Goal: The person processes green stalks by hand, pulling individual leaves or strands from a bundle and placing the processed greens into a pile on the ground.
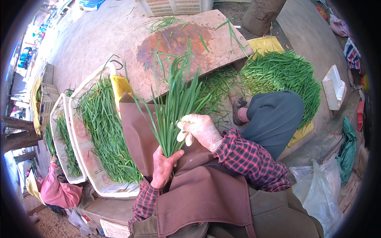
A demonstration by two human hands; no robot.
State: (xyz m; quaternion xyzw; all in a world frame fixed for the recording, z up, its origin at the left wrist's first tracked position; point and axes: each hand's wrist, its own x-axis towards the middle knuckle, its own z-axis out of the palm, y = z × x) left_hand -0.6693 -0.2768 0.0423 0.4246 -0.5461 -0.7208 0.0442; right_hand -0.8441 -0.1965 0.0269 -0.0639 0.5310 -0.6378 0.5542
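Note:
My bare left hand (pixel 163 167) is wrapped round the lower ends of a bunch of garlic chives (pixel 170 119), held upright over my lap with the leaves fanning upward. Against the right side of the bunch is my right hand (pixel 202 130), in a thin pale glove, its fingers curled in. Whether it pinches a leaf I cannot make out. Beneath both hands a brown apron (pixel 206 190) covers my lap. A big heap of chives (pixel 283 81) lies on yellow sheeting to my right, its pale ends toward me.
Left of me stand a white crate (pixel 74 131) full of chives and a second crate (pixel 59 158) beside it. A stained board (pixel 226 51) lies ahead, with loose leaves. A tree trunk (pixel 262 16), a foam box (pixel 334 87) and plastic bags (pixel 321 194) are around. A person in pink (pixel 61 188) sits far left.

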